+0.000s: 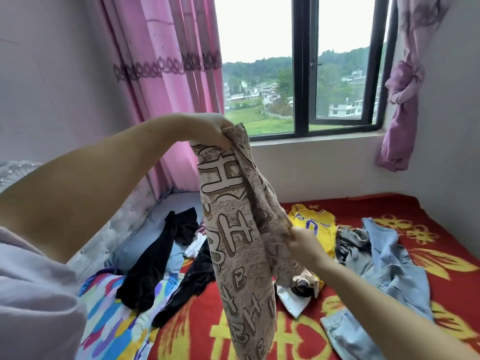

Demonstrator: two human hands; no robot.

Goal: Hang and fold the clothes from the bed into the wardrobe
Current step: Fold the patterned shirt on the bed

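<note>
A beige garment printed with large letters (233, 229) hangs in the air above the bed (428, 211). My left hand (210, 128) grips its top edge, raised in front of the window. Lower down, my right hand (304, 242) pinches the garment's right edge. On the red flowered blanket lie more clothes: a yellow jersey (314, 224), light blue jeans (389, 258), a grey piece (350, 240), black garments (161, 253) and a small white piece (293, 300). No wardrobe is in view.
A padded grey headboard (122, 227) runs along the left. Pink curtains (168, 74) hang at the left of the dark-framed window (301, 74), and a knotted purple curtain (400, 100) hangs at the right. A multicoloured cloth (104, 307) lies at the near left.
</note>
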